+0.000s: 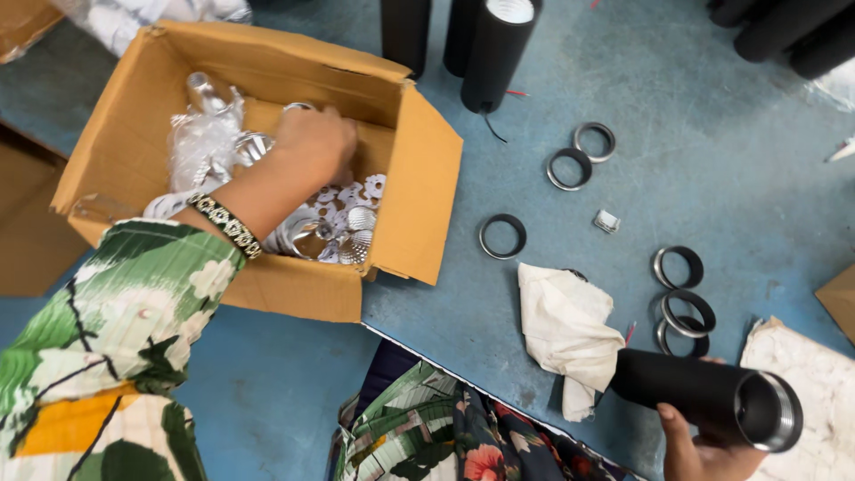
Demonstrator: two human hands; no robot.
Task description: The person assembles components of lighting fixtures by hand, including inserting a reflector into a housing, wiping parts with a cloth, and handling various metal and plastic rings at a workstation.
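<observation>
Left hand (312, 142) is reaching down into the box (419, 178), fingers curled over the shiny reflectors (312, 236); fingertips are hidden behind the knuckles, so I can't tell if they are already pinching one. Right hand (704, 450) is gripping the black tube (704, 401) from below at the table's near edge, fingers wrapped around it, threaded silver end facing right and open.

Doing it well, my judgement: picking one reflector only, by its rim, not the mirrored face, and shaking off the plastic wrap (200, 138) clinging nearby. Keeping the tube level and steady, mouth clear, is helping. Rings (503, 236) are lying loose on the table (534, 89), cloth (565, 325) touching the tube's back end, more tubes (494, 49) standing behind the box.
</observation>
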